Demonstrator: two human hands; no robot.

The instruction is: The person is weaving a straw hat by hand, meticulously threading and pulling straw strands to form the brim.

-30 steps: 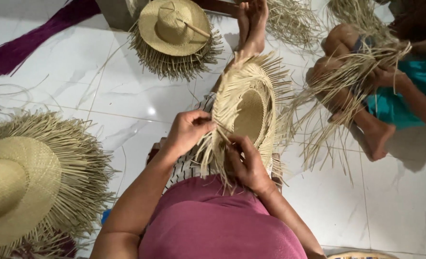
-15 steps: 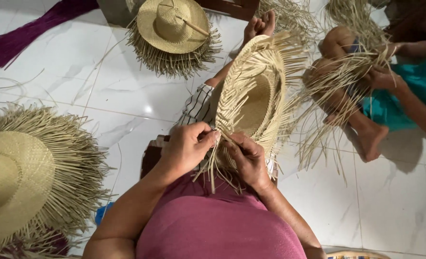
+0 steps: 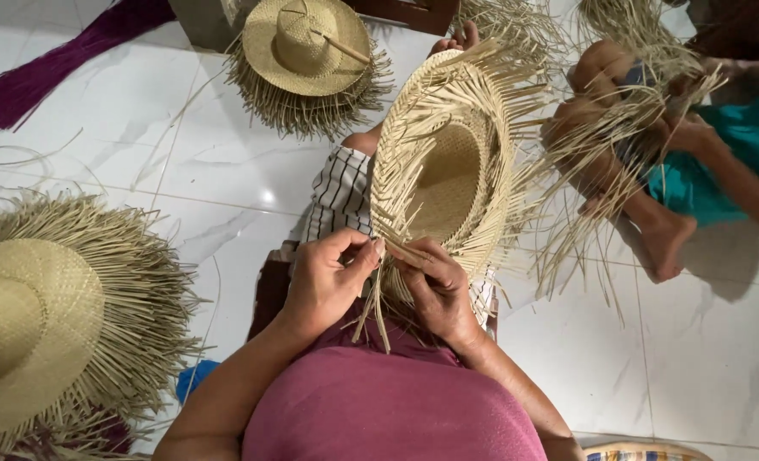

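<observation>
The fingers (image 3: 364,254) of the left hand (image 3: 324,286) are closed in a pinch on a few loose straw strands (image 3: 378,299) at the near rim of the unfinished straw hat (image 3: 443,162), and the thumb presses the strands against the forefinger. The right hand (image 3: 435,290) is closed too, its fingers (image 3: 418,254) gripping the woven edge just beside the left pinch, so the two hands almost touch. The hat is tilted up on the person's lap, above the pink shirt (image 3: 397,410) and a striped cloth (image 3: 338,192), with its hollow crown facing the camera and many free strands sticking out all around the brim. To do this step well, I think the strands should be kept flat and tight between the fingertips, and each one folded close to the finished edge, so the braid stays even; the right hand should hold the rim firmly so the weave does not loosen. Pulling too hard could break the dry straw. Farther out, on the white tiled floor (image 3: 140,162), a finished-looking hat with a fringe (image 3: 307,51) lies toward the far edge, a larger fringed hat (image 3: 38,316) lies at the left edge, and a bundle of purple fibre (image 3: 64,68) lies at the far left corner. At the right edge another person (image 3: 738,162) sits on the floor with a bunch of straw (image 3: 618,128) in the hands.
</observation>
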